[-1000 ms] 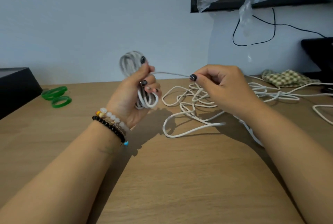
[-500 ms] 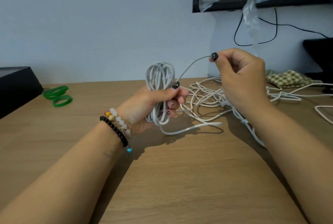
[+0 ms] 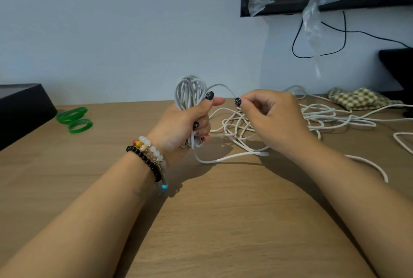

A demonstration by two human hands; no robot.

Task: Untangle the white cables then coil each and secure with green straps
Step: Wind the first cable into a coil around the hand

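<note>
One bundle of looped white cable (image 3: pixel 190 99) gripped upright in left hand (image 3: pixel 185 125); right hand (image 3: pixel 271 119) just beside, pinching free strand. Step: coiling, judged midway. Loose white tangle (image 3: pixel 279 121) on wooden table (image 3: pixel 223 222). Next: lay another loop; two green ring straps (image 3: pixel 74 119) lie far left, untouched.

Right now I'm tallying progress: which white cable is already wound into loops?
The coiled cable gripped upright in the left hand. The tangled cables lie loose across the table.
</note>
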